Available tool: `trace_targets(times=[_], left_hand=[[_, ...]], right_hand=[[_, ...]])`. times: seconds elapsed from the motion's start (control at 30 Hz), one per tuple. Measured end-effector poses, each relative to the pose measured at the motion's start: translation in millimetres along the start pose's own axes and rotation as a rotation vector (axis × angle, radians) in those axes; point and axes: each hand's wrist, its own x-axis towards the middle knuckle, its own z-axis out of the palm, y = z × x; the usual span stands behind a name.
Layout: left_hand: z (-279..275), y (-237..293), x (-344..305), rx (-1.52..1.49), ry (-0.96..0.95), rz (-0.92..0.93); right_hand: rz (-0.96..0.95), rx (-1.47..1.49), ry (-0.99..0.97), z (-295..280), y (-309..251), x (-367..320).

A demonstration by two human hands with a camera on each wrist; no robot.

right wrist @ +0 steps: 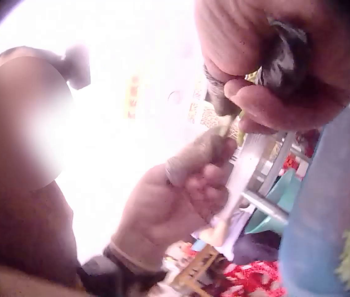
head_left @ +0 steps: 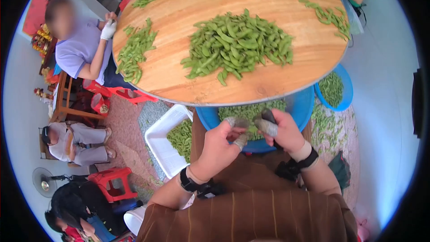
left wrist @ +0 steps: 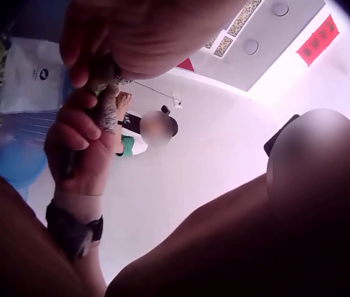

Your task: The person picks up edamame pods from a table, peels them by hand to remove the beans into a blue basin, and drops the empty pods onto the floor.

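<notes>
In the head view my left hand [head_left: 220, 143], with wrapped thumb and fingertip, is over the blue tub [head_left: 306, 112]. My right hand [head_left: 286, 133], its thumb wrapped too, is close beside it. In the right wrist view, the left hand pinches a green bean pod [right wrist: 241, 127] where the two hands' fingertips meet. The right hand's fingers curl round a slim black object [head_left: 268, 115] that looks like a handle; its working end is hidden. A heap of green bean pods [head_left: 237, 45] lies on the round wooden table [head_left: 161, 69] just beyond. Small green beans [head_left: 228, 113] fill the tub below.
A white basket [head_left: 154, 136] of pods stands left of the tub, and a smaller blue basin [head_left: 347, 98] stands right. Loose pods [head_left: 329, 125] cover the floor there. Across the table's left edge sits a person [head_left: 80, 47] in a white glove. Red stools [head_left: 114, 183] stand further left.
</notes>
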Motion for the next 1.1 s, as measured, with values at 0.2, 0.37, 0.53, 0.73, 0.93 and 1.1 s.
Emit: trace_targets(times=[0.2,0.37,0.53,0.73,0.93,1.1], left_hand=[[2,2,6,0.058,-0.379,-0.211],[7,4,9,-0.288,-0.248,-0.328],[12,4,9,-0.196,-0.291,-0.191],[10,-5,7,-0.112,-0.217,-0.155],[1,4,9,0.028,-0.314,-0.061],[-8,-9,14,-1.07,-0.686,-0.52]], right_hand=[[-0.128,-0.173,-0.034,-1,9,-4],[-0.184,-0.256,-0.048,-3,2,-22],[-0.245,-0.403,-0.087,-2,-1,-26],[-0.07,-0.272,-0.113,0,-2,-26],[-0.049,-0.246,-0.147,-3,-1,-23],[0.124,0.328,-0.379,-2,-2,-28]])
